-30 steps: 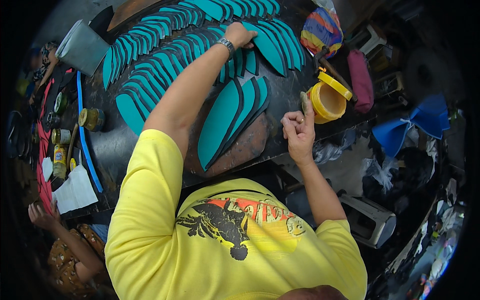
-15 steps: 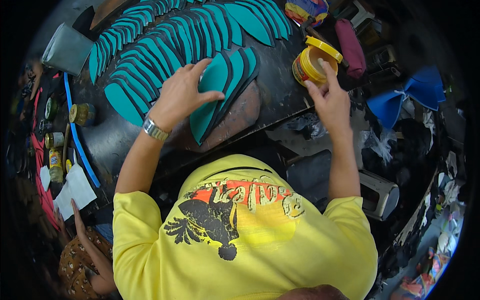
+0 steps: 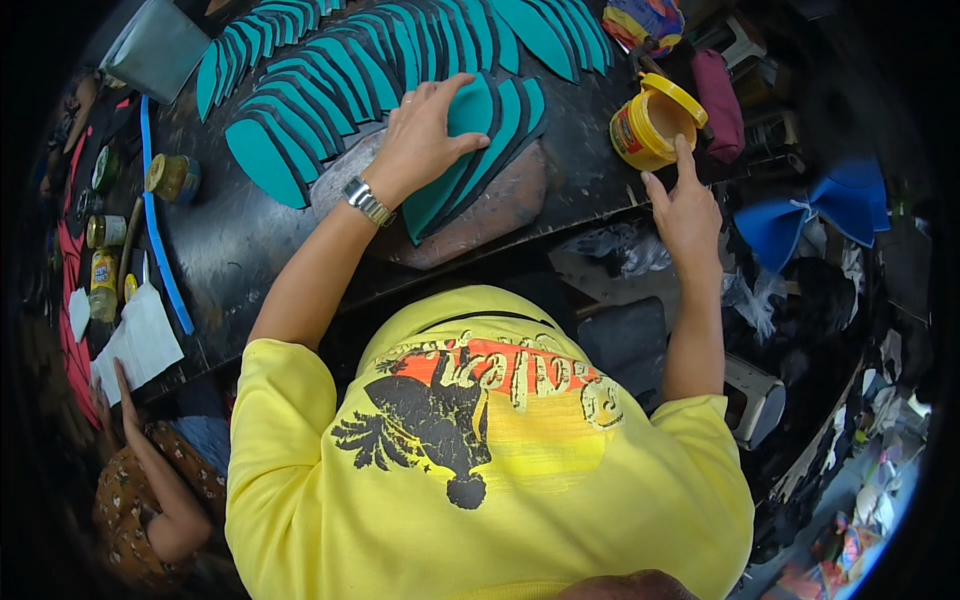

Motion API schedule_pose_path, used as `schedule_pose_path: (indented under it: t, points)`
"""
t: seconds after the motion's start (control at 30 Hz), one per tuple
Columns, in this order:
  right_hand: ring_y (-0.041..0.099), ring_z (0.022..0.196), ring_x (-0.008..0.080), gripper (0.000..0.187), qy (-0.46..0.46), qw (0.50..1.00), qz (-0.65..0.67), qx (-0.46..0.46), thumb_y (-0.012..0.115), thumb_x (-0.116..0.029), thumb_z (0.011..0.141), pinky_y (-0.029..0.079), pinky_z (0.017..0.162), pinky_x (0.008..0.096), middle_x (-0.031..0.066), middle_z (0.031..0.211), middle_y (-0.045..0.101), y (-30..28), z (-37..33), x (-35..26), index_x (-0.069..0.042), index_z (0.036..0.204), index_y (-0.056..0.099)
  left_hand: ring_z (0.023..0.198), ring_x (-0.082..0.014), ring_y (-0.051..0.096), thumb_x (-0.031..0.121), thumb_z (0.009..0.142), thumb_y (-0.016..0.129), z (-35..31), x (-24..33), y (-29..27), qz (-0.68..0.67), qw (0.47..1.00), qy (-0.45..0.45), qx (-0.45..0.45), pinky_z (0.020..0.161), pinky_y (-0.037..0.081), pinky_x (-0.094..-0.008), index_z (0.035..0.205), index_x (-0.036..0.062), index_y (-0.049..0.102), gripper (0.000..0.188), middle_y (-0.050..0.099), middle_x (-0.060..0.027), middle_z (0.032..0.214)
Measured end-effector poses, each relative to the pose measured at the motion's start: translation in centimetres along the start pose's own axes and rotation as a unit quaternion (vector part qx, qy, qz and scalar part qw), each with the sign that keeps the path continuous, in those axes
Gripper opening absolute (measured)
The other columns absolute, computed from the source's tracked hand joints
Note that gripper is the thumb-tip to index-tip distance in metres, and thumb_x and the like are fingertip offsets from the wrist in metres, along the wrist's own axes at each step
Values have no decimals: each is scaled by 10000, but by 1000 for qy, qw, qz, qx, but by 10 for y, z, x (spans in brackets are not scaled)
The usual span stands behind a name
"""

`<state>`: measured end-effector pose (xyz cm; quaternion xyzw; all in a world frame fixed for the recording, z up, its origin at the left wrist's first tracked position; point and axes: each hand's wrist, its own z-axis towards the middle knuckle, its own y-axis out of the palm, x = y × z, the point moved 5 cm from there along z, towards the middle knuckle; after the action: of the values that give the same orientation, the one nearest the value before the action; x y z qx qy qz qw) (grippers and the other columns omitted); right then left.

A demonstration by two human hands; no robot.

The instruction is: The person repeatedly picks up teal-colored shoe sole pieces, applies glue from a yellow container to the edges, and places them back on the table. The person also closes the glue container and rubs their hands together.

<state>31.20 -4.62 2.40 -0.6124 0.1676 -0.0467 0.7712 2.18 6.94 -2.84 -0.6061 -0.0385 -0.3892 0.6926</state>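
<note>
1. Closest, at the clock's centre: yellow shirt (image 3: 540, 500) with a printed front.
2. At twelve o'clock, along the near edge of a black table (image 3: 225, 240): worn brown board (image 3: 500, 215), partly beneath a small overlapping fan of teal-and-black cutouts (image 3: 503, 130).
3. Just short of twelve: left hand (image 3: 425, 135) with a metal watch (image 3: 368, 201), thumb and fingers spread apart over the fan's leftmost piece; impossible to tell how firm the contact.
4. Between one and two: right hand (image 3: 688, 215), with thumb and forefinger parted, forefinger stretched to the near rim of a yellow tub (image 3: 628, 138); too hidden to tell, the other fingers' curl.
5. At one: same tub, upright, with yellow lid (image 3: 672, 95) tipped back.
6. Toward nine: white sheet (image 3: 140, 335) beside a co-worker's hand (image 3: 126, 398); at ten, blue strip (image 3: 154, 225) next to a jar (image 3: 172, 178).
7. Around eleven, farther: long rows of similar cutouts (image 3: 330, 75).
8. Farthest, past one: pink roll (image 3: 716, 105) beyond the tub.
</note>
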Motion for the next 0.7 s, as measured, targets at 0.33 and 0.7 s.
schedule_pose_path:
  t: [0.33,0.7]
  points:
    - [578,725,163,401,-142,940,309,-21,587,4,855,480,699,277,118,1071,605,-23,-27,-42,-82,1245,631,940,-93,617,194,917,702,-1,37,-19,-401,905,-12,-139,863,503,-253,1297,-6,558,452,672,-44,1062]
    - [518,1165,190,786,-268,871,411,31,464,163,732,456,854,265,95,1400,433,6,-12,-92,-143,1456,475,1038,-69,597,114,928,651,-26,73,-14,-646,712,-66,-267,912,480,-221,1488,54,369,630,626,-13,1189]
